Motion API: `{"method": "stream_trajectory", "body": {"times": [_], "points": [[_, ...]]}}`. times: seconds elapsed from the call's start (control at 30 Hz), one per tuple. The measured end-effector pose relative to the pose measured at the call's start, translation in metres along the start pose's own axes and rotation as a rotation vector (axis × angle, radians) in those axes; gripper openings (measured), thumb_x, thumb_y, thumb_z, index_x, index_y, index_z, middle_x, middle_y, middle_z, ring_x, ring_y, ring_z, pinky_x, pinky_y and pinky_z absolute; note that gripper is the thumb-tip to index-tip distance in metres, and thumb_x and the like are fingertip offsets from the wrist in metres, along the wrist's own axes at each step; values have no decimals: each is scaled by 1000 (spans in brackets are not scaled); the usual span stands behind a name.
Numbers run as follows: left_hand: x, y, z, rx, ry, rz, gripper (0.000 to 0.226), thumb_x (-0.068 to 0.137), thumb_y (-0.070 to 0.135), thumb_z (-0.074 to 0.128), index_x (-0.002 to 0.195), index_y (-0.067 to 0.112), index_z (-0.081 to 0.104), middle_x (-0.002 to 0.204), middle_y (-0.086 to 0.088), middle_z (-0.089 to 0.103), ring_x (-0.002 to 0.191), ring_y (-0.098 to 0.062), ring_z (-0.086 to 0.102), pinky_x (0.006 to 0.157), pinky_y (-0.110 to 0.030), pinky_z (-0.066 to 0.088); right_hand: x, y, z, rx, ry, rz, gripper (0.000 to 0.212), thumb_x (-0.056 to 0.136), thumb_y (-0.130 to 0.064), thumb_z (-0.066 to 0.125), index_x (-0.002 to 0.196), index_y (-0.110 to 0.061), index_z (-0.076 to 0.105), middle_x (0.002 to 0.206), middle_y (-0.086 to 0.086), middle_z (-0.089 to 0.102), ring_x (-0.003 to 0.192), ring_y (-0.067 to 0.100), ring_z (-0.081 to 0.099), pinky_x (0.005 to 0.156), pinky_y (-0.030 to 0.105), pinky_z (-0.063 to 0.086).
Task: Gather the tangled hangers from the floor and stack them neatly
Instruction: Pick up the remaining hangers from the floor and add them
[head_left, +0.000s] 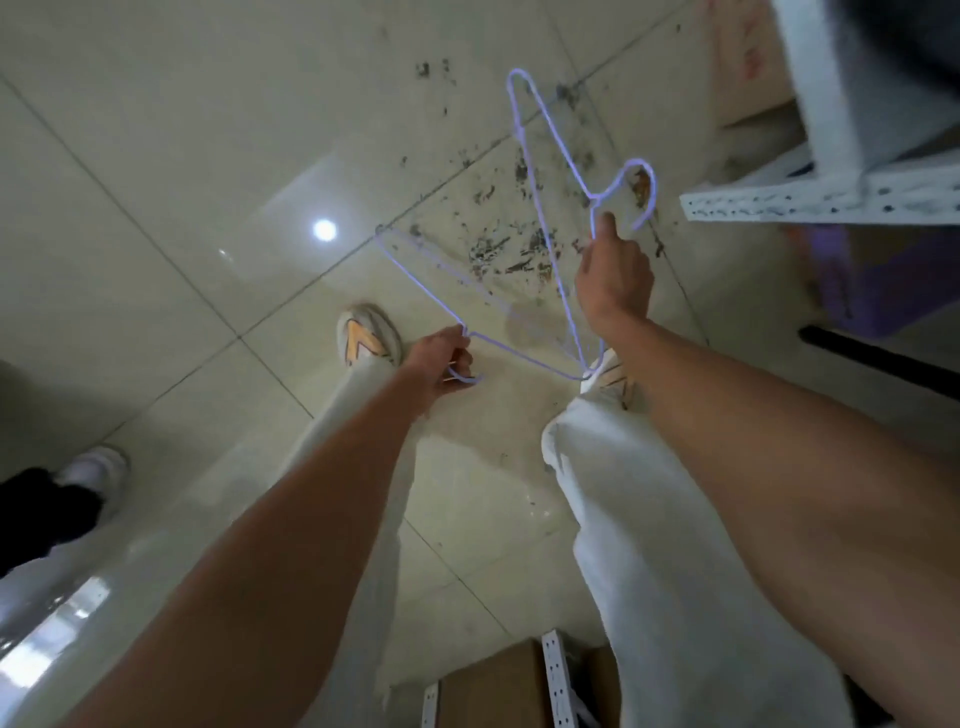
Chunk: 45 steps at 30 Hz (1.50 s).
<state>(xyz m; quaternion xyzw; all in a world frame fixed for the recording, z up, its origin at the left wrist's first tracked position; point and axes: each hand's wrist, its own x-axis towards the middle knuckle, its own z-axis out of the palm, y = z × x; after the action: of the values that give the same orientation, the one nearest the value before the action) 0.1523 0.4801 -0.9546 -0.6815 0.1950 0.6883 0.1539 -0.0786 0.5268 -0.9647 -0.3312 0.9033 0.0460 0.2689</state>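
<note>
Two thin purple wire hangers hang above the tiled floor. My left hand (447, 358) grips the neck of the lower hanger (415, 280), whose hook curls out below my fingers. My right hand (613, 275) pinches the neck of the upper hanger (550, 130), whose hook arcs just above my thumb. Both hangers meet near my right foot, where their lower corners look crossed or linked.
A white perforated metal shelf (810, 197) juts in at the upper right, with a purple bin (872, 280) beneath it. Cardboard boxes and a metal upright (556, 680) stand at the bottom edge. Another person's shoe (98, 467) is at the left. Dark stains (498, 244) mark the floor.
</note>
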Motion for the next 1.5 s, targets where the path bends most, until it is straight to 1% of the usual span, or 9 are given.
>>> {"method": "stream_trajectory", "body": {"times": [0.2, 0.43, 0.53, 0.63, 0.83, 1.07, 1.23, 1.4, 1.5], "points": [[-183, 50, -12, -120, -219, 2, 19, 103, 12, 47, 119, 16, 57, 46, 4, 45, 37, -10, 48, 61, -30, 62, -117, -3, -145, 92, -71, -54, 27, 101, -21, 44, 126, -16, 52, 96, 25, 70, 90, 46, 67, 68, 43, 45], [-340, 77, 15, 77, -329, 157, 18, 95, 31, 57, 95, 20, 71, 80, 0, 51, 69, -17, 48, 80, -35, 52, -251, -9, -249, 407, -117, 47, 11, 101, -28, 45, 106, -19, 51, 88, 16, 73, 82, 44, 69, 73, 47, 56], [-394, 75, 32, 240, -320, 334, 29, 101, 38, 46, 88, 27, 69, 103, 4, 76, 99, -14, 63, 93, -39, 40, -304, -8, -273, 604, 1, 189, 20, 102, -31, 50, 98, -14, 59, 87, 11, 76, 85, 39, 70, 77, 46, 54], [-449, 65, 43, 374, -473, 373, 26, 96, 40, 46, 87, 24, 65, 126, -9, 75, 124, -18, 63, 106, -42, 34, -366, -3, -290, 735, 160, 317, 30, 97, -37, 53, 87, -12, 66, 76, 6, 73, 80, 30, 68, 77, 41, 53], [-507, 22, 72, 640, -604, 385, 34, 96, 17, 44, 119, 6, 67, 109, -11, 78, 106, -27, 73, 104, -41, 44, -493, 6, -295, 1078, 344, 489, 22, 98, -19, 62, 118, -17, 72, 58, -6, 59, 62, 20, 64, 69, 32, 51], [-551, -70, 130, 1162, -687, 455, 36, 96, 31, 59, 125, 15, 74, 113, -9, 78, 104, -23, 74, 97, -37, 55, -626, 37, -282, 1564, 649, 799, 10, 94, -10, 67, 95, -17, 74, 83, 4, 74, 77, 12, 68, 75, 23, 54], [-595, -157, 183, 1399, -816, 501, 29, 103, 15, 56, 126, 4, 71, 100, -7, 78, 87, -17, 76, 85, -32, 57, -729, 79, -293, 1503, 965, 963, 31, 95, -15, 70, 74, -38, 69, 67, -19, 68, 64, -3, 62, 62, 9, 46], [-656, -253, 229, 1548, -968, 631, 27, 103, 5, 55, 122, -7, 70, 99, -18, 74, 78, -21, 71, 75, -28, 55, -820, 118, -292, 1374, 1172, 1048, 15, 93, -30, 70, 78, -30, 69, 70, -7, 68, 61, 16, 61, 59, 34, 48], [-692, -301, 255, 1591, -1093, 698, 24, 103, 5, 55, 117, -4, 73, 95, -13, 76, 78, -21, 71, 72, -25, 56, -861, 142, -294, 1267, 1257, 1128, 15, 91, -41, 69, 77, -35, 68, 65, -23, 61, 52, 1, 49, 54, 19, 39]]}}
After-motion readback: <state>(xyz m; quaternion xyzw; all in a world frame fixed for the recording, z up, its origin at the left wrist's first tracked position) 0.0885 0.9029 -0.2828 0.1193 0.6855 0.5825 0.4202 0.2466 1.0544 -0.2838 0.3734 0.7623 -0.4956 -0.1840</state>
